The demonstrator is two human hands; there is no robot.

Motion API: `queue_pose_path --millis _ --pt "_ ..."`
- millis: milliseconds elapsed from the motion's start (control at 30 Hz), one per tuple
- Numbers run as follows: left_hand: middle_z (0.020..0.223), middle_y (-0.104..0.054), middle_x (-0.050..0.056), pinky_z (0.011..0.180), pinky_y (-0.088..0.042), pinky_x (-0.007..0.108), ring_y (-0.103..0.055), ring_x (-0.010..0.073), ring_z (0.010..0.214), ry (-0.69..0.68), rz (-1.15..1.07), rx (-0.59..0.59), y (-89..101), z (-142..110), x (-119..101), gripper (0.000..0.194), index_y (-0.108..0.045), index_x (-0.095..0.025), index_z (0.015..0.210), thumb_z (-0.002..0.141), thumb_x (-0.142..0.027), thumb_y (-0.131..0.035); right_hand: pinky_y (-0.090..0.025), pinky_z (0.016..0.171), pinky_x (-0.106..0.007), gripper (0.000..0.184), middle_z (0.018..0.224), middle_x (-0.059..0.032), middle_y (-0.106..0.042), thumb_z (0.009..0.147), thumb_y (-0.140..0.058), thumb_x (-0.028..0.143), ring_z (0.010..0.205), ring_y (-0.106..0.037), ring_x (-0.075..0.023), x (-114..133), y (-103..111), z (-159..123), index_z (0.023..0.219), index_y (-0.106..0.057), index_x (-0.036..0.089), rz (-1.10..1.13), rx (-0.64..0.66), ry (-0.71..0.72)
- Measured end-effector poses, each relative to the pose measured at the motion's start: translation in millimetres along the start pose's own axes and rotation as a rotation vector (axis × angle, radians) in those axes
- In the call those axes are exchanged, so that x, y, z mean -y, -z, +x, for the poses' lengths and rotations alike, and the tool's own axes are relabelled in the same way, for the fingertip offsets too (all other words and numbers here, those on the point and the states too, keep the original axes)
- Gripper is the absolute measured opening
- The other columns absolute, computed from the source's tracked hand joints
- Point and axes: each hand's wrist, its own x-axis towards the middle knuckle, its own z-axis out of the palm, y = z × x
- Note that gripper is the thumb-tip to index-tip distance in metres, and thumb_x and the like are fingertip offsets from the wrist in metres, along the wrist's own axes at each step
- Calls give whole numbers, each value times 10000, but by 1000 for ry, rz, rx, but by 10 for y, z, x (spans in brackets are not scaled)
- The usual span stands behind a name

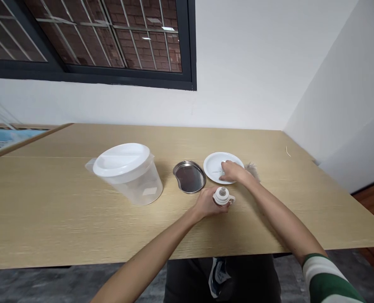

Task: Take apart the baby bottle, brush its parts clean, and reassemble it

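Note:
My left hand [206, 203] is wrapped round a white bottle [221, 197] with a stubby greyish nozzle on top. A small white loop sticks out at the bottle's right side. My right hand [232, 171] reaches over a round white plate [210, 173], its fingers bent down at the plate's middle. Something small and white shows at those fingertips; I cannot make out what it is. Close to the left of the plate lies a shiny metal kidney-shaped tray [189, 179]. A grey, fluffy thing [253, 170] is partly hidden behind my right wrist.
A translucent plastic bucket [139, 185] with a white lid [123, 158] stands left of the tray on the wooden table [79, 219]. One thin pale strand [288, 151] lies far right. A barred window [111, 38] is in the wall behind.

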Motion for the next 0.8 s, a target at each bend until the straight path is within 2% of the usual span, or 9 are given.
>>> queue_pose_path --millis 100,167,200,267,333,433,500,633,800 --pt "625 -620 -23 540 -355 241 -498 119 546 20 -12 16 22 -4 -33 245 -610 -174 700 602 -330 -770 -450 764 -321 504 1183 -205 -642 843 -718 457 1033 -642 -311 19 80 -105 1173 -606 92 -18 -63 -13" --pt "665 -646 -14 549 -374 241 -527 129 570 36 -43 36 35 -5 -46 264 -634 -172 749 614 -346 -778 -430 768 -310 467 1186 -185 -647 978 -509 518 1045 -633 -274 27 154 -281 1197 -581 113 6 -166 3" --pt "680 -654 -10 552 -380 241 -536 133 580 47 -62 44 40 -5 -48 275 -642 -170 768 619 -355 -781 -419 759 -299 467 1154 -157 -663 1030 -378 525 1014 -638 -241 41 188 -393 1199 -574 135 38 -224 22" --pt "701 -662 -5 555 -386 240 -546 140 597 71 -101 57 49 -5 -46 293 -653 -166 797 624 -361 -786 -388 677 -278 522 941 -89 -702 1034 -296 588 832 -649 -195 103 229 -633 1130 -598 174 175 -313 92" --pt "698 -654 -6 554 -380 234 -546 143 612 95 -140 68 56 -4 -37 282 -651 -159 788 608 -328 -787 -353 623 -276 555 809 -68 -693 985 -357 667 724 -638 -197 211 211 -847 1084 -615 185 163 -293 136" --pt "672 -623 -18 542 -358 217 -522 136 623 118 -199 98 61 -5 -21 223 -631 -146 720 578 -255 -764 -349 624 -300 624 797 -139 -696 900 -455 745 737 -661 -273 390 83 -1030 991 -633 154 -94 -250 67" --pt "667 -604 -27 539 -352 208 -499 126 624 128 -242 122 64 -5 -19 199 -620 -138 696 573 -235 -742 -358 617 -311 635 790 -172 -693 917 -425 738 735 -672 -299 451 -8 -1051 944 -635 138 -179 -220 64" --pt "641 -552 -46 541 -352 199 -464 108 608 150 -324 160 69 -4 -38 166 -598 -128 674 557 -193 -698 -373 597 -312 586 819 -168 -694 992 -368 643 749 -679 -300 376 -50 -990 961 -638 123 -196 -179 237" --pt "630 -512 -52 521 -325 188 -439 90 586 179 -406 160 63 -2 -44 139 -558 -130 627 559 -182 -667 -390 608 -310 486 831 -162 -683 999 -463 537 783 -672 -298 278 113 -932 1015 -655 92 -237 -74 409"
